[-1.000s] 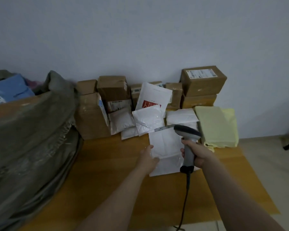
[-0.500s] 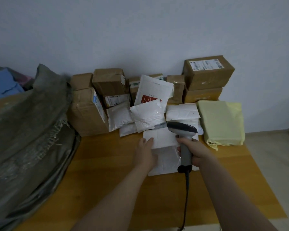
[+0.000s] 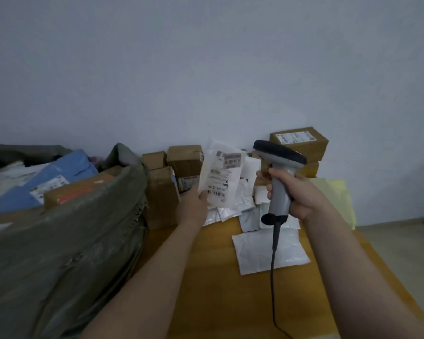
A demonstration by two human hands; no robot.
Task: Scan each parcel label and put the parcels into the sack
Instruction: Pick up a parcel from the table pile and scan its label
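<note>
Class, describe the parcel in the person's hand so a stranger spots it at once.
Start at the wooden table piled with parcels. Above it, the left hand holds up a white mailer. Alone among them it is raised, printed label facing the camera.

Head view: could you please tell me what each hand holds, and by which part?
The left hand pinches the small white plastic mailer by its lower corner; the right hand grips the grey handheld barcode scanner by its handle.

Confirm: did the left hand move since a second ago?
Yes. The left hand lifted off the table, up toward the boxes, holding a parcel.
</note>
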